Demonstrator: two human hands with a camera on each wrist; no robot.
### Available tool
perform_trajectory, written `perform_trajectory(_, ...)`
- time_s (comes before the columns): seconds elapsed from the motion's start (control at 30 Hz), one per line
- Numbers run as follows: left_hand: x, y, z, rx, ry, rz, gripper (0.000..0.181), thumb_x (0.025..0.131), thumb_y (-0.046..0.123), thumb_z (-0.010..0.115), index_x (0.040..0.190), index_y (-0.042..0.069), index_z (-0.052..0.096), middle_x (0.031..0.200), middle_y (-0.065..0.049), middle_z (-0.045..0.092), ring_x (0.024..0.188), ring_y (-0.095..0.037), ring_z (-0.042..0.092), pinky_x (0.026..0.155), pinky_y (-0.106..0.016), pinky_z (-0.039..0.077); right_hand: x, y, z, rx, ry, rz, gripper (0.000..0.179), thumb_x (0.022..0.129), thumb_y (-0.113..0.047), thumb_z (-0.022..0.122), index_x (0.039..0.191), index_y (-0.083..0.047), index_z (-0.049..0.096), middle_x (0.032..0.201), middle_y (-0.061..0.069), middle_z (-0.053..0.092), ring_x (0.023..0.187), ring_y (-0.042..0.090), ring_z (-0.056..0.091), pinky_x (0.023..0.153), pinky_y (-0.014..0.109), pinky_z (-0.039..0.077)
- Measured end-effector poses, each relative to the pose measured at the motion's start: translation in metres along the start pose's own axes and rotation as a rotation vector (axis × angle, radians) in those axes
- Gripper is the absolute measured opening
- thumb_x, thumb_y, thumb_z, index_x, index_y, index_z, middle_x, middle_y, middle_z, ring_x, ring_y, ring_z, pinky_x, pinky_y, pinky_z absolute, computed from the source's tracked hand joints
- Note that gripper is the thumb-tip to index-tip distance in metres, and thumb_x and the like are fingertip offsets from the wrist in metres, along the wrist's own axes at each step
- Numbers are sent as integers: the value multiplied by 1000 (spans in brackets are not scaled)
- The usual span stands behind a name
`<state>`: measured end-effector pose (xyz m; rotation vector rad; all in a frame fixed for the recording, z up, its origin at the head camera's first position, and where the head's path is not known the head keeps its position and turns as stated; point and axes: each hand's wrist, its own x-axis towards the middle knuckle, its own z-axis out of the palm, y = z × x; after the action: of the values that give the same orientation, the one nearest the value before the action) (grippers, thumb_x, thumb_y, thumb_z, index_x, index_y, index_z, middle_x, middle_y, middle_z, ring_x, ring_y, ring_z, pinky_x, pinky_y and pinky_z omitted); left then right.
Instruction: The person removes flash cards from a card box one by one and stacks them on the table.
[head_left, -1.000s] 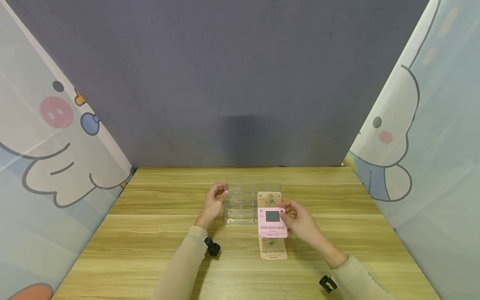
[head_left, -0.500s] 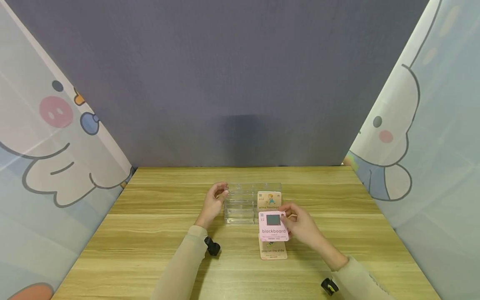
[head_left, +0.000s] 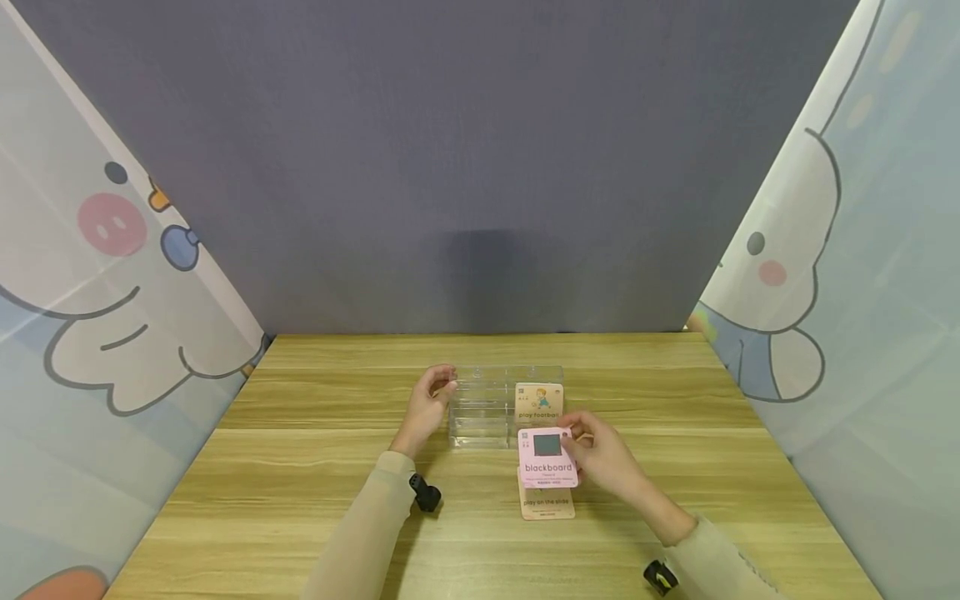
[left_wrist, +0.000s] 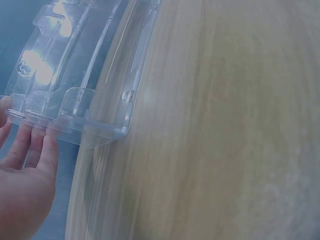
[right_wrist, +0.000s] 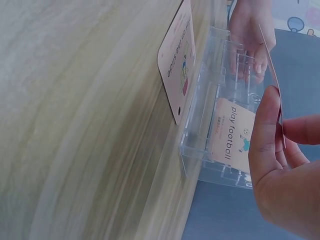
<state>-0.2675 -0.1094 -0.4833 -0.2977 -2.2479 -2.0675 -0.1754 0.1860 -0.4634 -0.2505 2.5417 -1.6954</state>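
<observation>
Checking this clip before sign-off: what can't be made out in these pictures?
Head view: play on the slide card, picture mostly covered by the blackboard card.
Head view: blackboard card's small lines, too small to read.
Right wrist view: blackboard card's face, turned edge-on.
Left wrist view: left hand, partly cut off by the left edge; clear rack, far end cut off by the top edge.

Pale pink with a grey-green rectangle and dark lettering on the blackboard card (head_left: 548, 459); tan with coloured figures on the play football card (head_left: 537, 403) and the play on the slide card (head_left: 547, 503). Clear and colourless throughout the rack (head_left: 482, 425). Yellow-brown wood grain across the tabletop (head_left: 337, 408); slate grey on the backdrop (head_left: 480, 125); white, blue and pink cartoon animals on the side curtains (head_left: 67, 275); beige on the sleeves (head_left: 363, 517).
</observation>
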Motion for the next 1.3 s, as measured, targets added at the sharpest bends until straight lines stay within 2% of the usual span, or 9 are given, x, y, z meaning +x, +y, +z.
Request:
perform_trajectory(0.17,0,0,0,9,-9,3,29,102,-4,56,130,-7,55,130,-33,54,122,-41,54,94,-29,48,-1,3,1,2,-12,-9,27,96,3,61,123,4,59,94,14,58,61,17,59,50,46,57)
perform_trajectory(0.43,-1,2,-4,22,6,1,30,102,-3,56,132,-6,55,129,-31,55,122,-39,54,100,-42,47,1,6,6,-31,-4,8,25,94,5,63,119,1,61,93,11,57,61,17,59,48,43,56)
perform_trajectory(0.77,-2,3,-2,16,8,-3,30,102,-3,56,131,-7,55,129,-31,55,122,-40,54,102,-46,45,-2,5,4,-16,-16,3,25,96,2,63,121,2,60,92,11,56,62,17,58,47,43,55)
perform_trajectory(1.0,-2,6,0,21,15,-12,29,101,-4,56,130,-6,56,125,-24,58,122,-41,54,100,-42,47,-3,7,5,-29,-33,15,25,95,4,62,120,1,61,91,11,56,62,17,59,47,41,55)
perform_trajectory(1.1,-1,4,0,25,9,-6,29,101,-5,56,130,-7,56,123,-23,59,122,-43,54,98,-39,48,-3,9,5,-25,-41,14,25,95,5,62,119,1,60,90,11,56,62,17,60,47,42,56)
perform_trajectory(1.3,10,-22,-1,32,20,3,31,102,-4,56,133,-7,54,126,-26,57,122,-42,54,98,-36,48,-3,12,7,-30,-43,3,24,95,5,62,118,2,60,89,11,55,61,17,59,45,43,55)
